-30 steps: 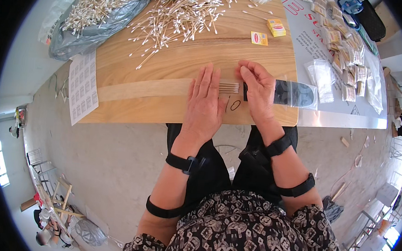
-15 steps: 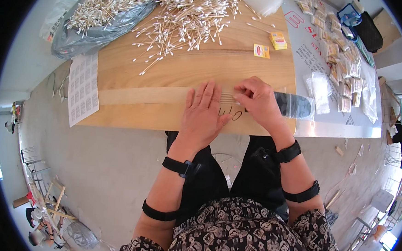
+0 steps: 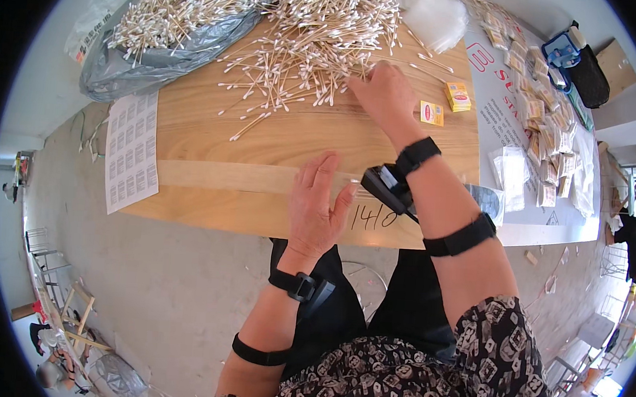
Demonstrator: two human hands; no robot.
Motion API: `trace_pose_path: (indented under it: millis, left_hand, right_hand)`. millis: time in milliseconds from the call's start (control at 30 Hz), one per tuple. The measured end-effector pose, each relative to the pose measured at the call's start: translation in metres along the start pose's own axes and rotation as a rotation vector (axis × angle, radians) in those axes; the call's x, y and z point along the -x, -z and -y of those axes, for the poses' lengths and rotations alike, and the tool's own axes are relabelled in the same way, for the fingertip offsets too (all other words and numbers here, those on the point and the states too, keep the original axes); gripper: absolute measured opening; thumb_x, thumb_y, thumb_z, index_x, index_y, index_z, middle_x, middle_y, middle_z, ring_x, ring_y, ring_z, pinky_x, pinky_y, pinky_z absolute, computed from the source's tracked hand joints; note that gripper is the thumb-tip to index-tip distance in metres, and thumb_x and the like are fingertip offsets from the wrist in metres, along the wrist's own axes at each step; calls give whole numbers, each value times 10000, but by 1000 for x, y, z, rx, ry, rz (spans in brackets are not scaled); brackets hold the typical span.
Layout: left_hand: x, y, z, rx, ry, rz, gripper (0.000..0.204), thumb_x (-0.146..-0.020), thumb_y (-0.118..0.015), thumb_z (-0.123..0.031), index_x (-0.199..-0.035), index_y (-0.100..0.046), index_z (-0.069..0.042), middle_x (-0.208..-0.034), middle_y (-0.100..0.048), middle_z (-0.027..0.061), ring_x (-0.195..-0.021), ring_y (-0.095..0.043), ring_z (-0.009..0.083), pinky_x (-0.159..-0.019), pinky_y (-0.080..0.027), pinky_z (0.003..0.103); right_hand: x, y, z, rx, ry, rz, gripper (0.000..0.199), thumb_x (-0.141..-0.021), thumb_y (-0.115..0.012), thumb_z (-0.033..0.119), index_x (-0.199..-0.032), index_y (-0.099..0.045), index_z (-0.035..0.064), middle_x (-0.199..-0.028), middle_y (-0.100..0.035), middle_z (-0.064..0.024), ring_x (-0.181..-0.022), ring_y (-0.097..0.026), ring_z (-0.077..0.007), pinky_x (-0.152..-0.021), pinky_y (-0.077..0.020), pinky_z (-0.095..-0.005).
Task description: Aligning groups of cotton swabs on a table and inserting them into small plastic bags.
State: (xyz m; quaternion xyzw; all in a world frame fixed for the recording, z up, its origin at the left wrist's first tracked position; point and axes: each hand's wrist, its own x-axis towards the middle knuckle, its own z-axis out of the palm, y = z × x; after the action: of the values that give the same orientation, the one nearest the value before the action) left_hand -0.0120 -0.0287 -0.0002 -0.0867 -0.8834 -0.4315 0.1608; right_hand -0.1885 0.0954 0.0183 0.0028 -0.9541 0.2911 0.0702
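Observation:
My left hand (image 3: pixel 316 206) lies flat near the front edge of the wooden table (image 3: pixel 263 140), fingers stretched and thumb apart. It rests on a pale, clear strip (image 3: pixel 225 176), and a cotton swab's white tip (image 3: pixel 355 181) shows by the thumb. Whatever lies under the palm is hidden. At the right side of a large heap of cotton swabs (image 3: pixel 321 35), my right hand (image 3: pixel 384 97) reaches in with bent fingers, thumb and forefinger apart. I see no swab gripped in it, though its fingertips are partly hidden.
A grey plastic bag (image 3: pixel 115 66) full of swabs stands at the far left. A printed label sheet (image 3: pixel 133 154) hangs over the left edge. Small yellow labels (image 3: pixel 457 96) and clear bags (image 3: pixel 438 20) lie at the right, beside several packed swab packets (image 3: pixel 550 151).
My right hand has left the strip beside my left hand and moved forward to the swab heap. My left hand has stayed on the strip. The whole view has shifted slightly.

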Motion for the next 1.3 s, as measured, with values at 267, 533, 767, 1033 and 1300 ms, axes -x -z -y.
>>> trace_pose_path:
  millis: [267, 533, 767, 1033, 1300]
  left_hand:
    - [3, -3, 4, -17, -37, -35, 389, -901, -646, -165, -1240, -553, 2, -1208, -582, 203, -1085, -556, 375, -930, -460, 410]
    - [-1, -4, 2, -21, -54, -48, 392, -845, -661, -99, -1210, -560, 1, -1141, -595, 189, -1030, -568, 366, -897, -470, 409]
    - [-1, -6, 2, -48, -81, -62, 392, -821, -651, -59, -1198, -563, 1, -1164, -599, 190, -1037, -568, 373, -905, -467, 415]
    - [-1, -5, -1, -45, -26, -39, 445, -770, -630, 18, -1208, -562, -13, -1218, -589, 186, -1113, -553, 372, -960, -453, 406]
    - [0, -3, 1, -46, -36, -42, 457, -755, -643, 17, -1204, -560, -6, -1219, -590, 186, -1128, -548, 372, -965, -449, 418]
  right_hand:
    - [7, 27, -25, -8, -147, 202, 250, -768, -671, 225, -898, -691, 13, -944, -704, -192, -849, -678, -337, -751, -532, -418]
    - [56, 41, -65, -482, 73, 341, 106, -732, -731, 88, -764, -679, 2, -644, -629, -24, -612, -560, -60, -572, -443, -250]
    - [55, 32, -65, -317, 84, 243, 173, -726, -708, 176, -742, -677, 7, -725, -671, -125, -663, -646, -243, -636, -504, -348]
    - [44, 33, -37, -222, -28, 7, 310, -729, -700, 314, -697, -655, 9, -679, -660, -166, -665, -650, -339, -639, -510, -433]
    - [87, 53, -21, -20, -24, 331, 199, -743, -682, 239, -772, -664, 43, -765, -673, -157, -781, -664, -332, -699, -515, -432]
